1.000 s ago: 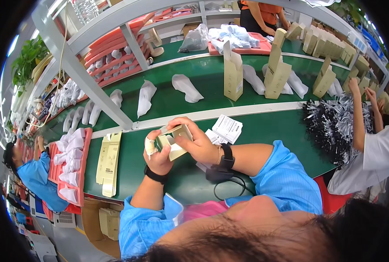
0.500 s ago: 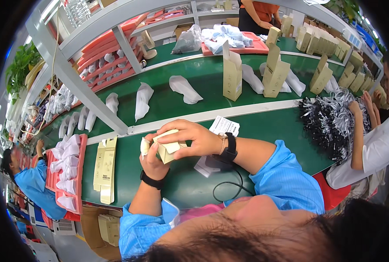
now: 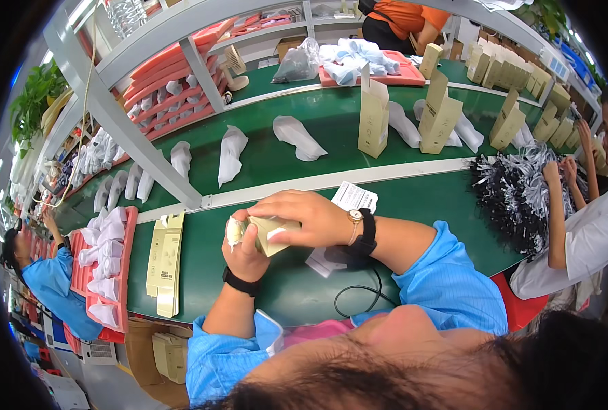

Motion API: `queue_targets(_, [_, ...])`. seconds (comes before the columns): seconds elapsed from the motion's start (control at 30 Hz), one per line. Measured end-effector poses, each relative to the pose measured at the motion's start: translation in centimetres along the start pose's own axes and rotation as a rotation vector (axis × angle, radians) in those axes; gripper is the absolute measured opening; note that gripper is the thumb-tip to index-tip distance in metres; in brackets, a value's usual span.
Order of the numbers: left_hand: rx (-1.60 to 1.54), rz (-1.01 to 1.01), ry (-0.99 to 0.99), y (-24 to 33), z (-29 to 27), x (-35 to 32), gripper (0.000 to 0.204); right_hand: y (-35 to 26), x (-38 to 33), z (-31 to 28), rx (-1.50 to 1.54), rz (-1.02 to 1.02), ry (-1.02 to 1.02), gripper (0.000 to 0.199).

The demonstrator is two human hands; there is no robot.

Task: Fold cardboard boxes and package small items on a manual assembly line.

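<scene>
1. Above the near green tabletop, just short of the white rail: small pale-yellow cardboard carton, held up between both hands, clear of the surface.
2. Left hand: fingers curled round the carton's left end, thumb upright against it; one finger carries a whitish wrapping. Black band at the wrist.
3. Right hand: laid across the carton's top, fingers bent over the far side, thumb on the near face; gripping it. Fingertips partly hidden. Round-faced watch and black strap at the wrist.
4. Left of the hands: flat pale-yellow carton blanks, stacked. Beside them, pink foam tray bearing white wrapped bundles.
5. Right of the hands: printed white paper slips, near the rail; looped black cable lower down.
6. Beyond the rail: white wrapped packets lying apart in a row; open-topped pale-yellow cartons standing upright farther right.
7. Far right: black-and-silver tinsel heap, a co-worker's hands at it.
</scene>
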State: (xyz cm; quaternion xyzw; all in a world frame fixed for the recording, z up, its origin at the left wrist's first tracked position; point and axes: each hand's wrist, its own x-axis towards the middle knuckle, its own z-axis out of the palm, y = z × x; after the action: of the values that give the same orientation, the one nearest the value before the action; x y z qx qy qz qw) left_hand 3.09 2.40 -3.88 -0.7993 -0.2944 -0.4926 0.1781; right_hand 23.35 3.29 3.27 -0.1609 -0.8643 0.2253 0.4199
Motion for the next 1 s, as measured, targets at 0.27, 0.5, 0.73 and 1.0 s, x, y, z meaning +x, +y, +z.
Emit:
queue_targets(0.27, [-0.197,-0.299,0.179,0.5,0.4,2.5,0.073,0.4,0.2,-1.0,-0.331,-0.227,0.092,0.061])
queue_targets(0.5, [-1.680,-1.286,0.272,-1.3,0.6,1.4,0.086,0.7,0.1,0.3,-0.460,-0.455,-0.163,0.052])
queue_targets(0.73, [-1.097,-1.178,0.112,-1.9,1.1,0.9,0.088,1.7,-2.1,-2.5,-0.337,0.009,-0.301,0.051])
queue_targets(1.0, [-1.106,-1.201,0.091,-2.0,1.0,1.0,0.090,2.3,-6.1,-1.3,-0.225,0.195,-0.625,0.059])
